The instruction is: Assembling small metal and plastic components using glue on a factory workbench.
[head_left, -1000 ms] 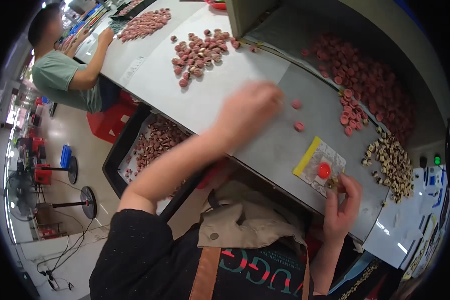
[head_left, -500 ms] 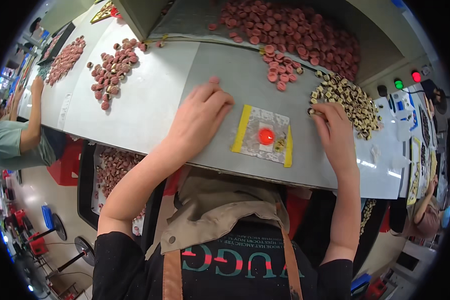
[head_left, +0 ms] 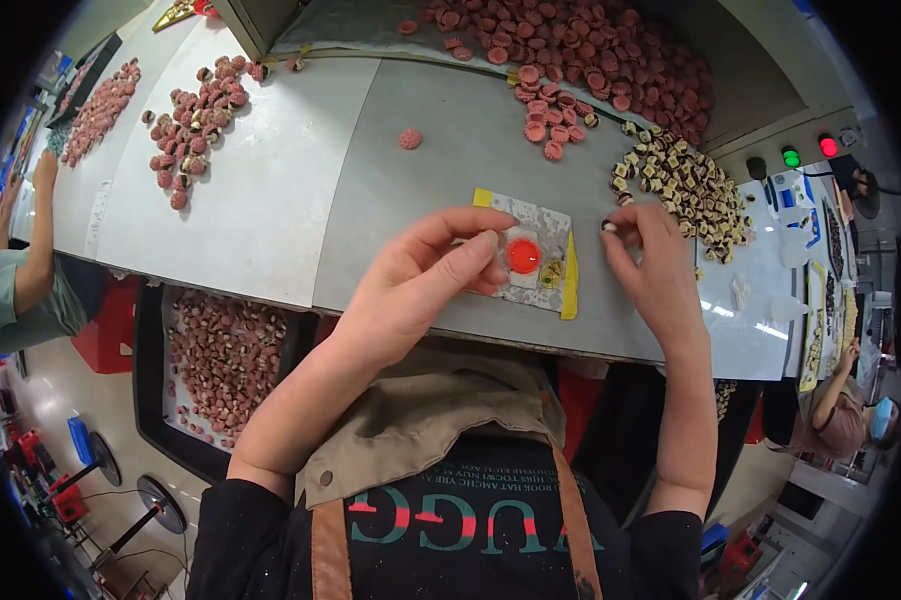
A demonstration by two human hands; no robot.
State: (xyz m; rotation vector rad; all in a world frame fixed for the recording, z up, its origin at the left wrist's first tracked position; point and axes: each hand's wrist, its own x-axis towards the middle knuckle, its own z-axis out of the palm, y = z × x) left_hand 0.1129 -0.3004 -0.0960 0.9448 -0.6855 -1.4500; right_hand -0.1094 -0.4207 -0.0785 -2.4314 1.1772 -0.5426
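My left hand [head_left: 410, 285] hovers at the left edge of a small grey plate [head_left: 545, 222] with yellow tape along its sides. Its thumb and forefinger are drawn together; whatever is between them I cannot make out. Beside those fingertips a round spot [head_left: 522, 257] on the plate glows bright red. My right hand [head_left: 658, 262] is to the right of the plate, pinching a small dark-and-cream piece [head_left: 608, 226] between thumb and forefinger. A heap of similar dark-and-cream pieces [head_left: 695, 185] spreads just behind that hand. One round pink ridged piece [head_left: 410, 138] lies alone on the table beyond my left hand.
Pink ridged cups [head_left: 590, 60] are heaped at the back, some spilling forward. Pink-and-cream pieces [head_left: 195, 120] lie at the left. Below the table edge stands a black tray [head_left: 150, 380] of pink pieces. Other people work at far left and right. Indicator lights [head_left: 790, 157] sit at right.
My left hand has left the pink piece on the table and come nearer, over to the plate's left edge. The right hand has shifted slightly away from the heap, still pinching its piece.
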